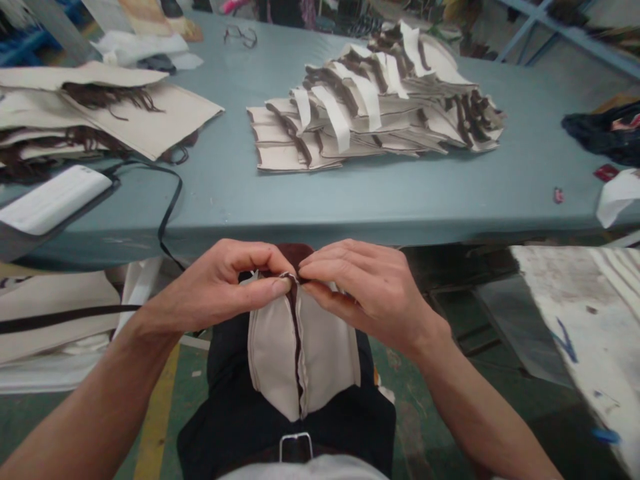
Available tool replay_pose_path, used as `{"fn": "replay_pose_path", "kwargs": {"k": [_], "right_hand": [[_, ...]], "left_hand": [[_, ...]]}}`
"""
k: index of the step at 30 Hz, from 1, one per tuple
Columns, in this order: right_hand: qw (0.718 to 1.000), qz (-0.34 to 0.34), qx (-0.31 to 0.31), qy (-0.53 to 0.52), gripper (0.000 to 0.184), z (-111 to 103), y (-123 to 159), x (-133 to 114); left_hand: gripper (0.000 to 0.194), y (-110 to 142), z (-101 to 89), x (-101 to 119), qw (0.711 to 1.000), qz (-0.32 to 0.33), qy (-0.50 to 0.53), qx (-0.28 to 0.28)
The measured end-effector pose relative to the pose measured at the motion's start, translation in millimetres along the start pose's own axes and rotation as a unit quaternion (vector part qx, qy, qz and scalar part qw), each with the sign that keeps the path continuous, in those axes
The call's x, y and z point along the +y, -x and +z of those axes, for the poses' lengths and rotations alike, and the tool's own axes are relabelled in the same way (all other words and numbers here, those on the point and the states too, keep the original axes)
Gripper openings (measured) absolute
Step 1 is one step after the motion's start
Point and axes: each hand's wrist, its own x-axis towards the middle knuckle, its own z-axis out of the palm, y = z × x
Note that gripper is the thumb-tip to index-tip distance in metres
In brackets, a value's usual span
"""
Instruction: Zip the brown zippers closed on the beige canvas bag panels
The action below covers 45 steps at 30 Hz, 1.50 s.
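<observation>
A beige sewn fabric piece (327,350) with a dark brown strip down its middle seam hangs in front of my lap. At its top end, my left hand (235,277) pinches the seam edge between thumb and index finger. My right hand (365,283) is closed on the same edge just to the right, its fingertips almost meeting the left thumb. Exactly what lies under the right fingertips is hidden. The lower end of the piece rests against dark trousers, above a belt buckle (295,437).
A blue-green table (225,200) stands ahead, bearing a heap of beige pieces (380,100) with white strips. Left are larger beige panels (150,120) with brown strands, a white-topped pad (55,200) and a black cord (173,200). A stained white board (570,320) is at right.
</observation>
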Motion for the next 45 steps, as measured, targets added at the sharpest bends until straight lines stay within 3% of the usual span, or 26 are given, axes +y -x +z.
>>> {"fn": "replay_pose_path", "kwargs": {"k": [5,13,17,22,25,29,32,39,45], "right_hand": [[0.995,-0.016,0.003,0.101,0.014,1.6,-0.3,-6.0],[0.982,0.016,-0.010,0.186,0.028,6.5,-4.2,-10.0],[0.992,0.024,-0.017,0.126,0.022,3.8,-10.3,-3.8],[0.993,0.080,-0.083,-0.020,0.013,-4.1,-16.4,7.4],[0.973,0.150,-0.141,-0.106,0.009,-5.5,-19.3,11.6],[0.925,0.255,-0.205,-0.193,0.008,-4.1,-22.9,12.4],[0.921,0.272,-0.199,-0.196,0.007,-3.0,-24.5,10.3],[0.949,0.240,-0.167,-0.120,0.007,-4.6,-26.1,5.5],[0.951,0.229,-0.143,-0.149,0.008,-10.0,-26.8,4.7]], "left_hand": [[0.016,0.7,1.7,-0.1,1.000,-0.008,-0.009,0.017],[0.018,-0.4,4.3,4.4,0.998,-0.047,-0.033,0.020],[0.018,-2.6,8.6,9.5,0.997,-0.052,-0.037,0.036],[0.017,-4.8,13.0,13.1,0.998,-0.047,-0.037,0.031],[0.016,-4.2,14.5,12.3,0.997,-0.045,-0.049,0.025],[0.014,-1.6,15.3,9.9,0.996,-0.049,-0.073,0.025],[0.012,-1.7,14.1,11.0,0.992,-0.054,-0.102,0.041],[0.010,-8.2,6.7,20.8,0.983,-0.025,-0.174,0.051],[0.013,-11.1,3.0,28.2,0.988,-0.015,-0.136,0.065]]}}
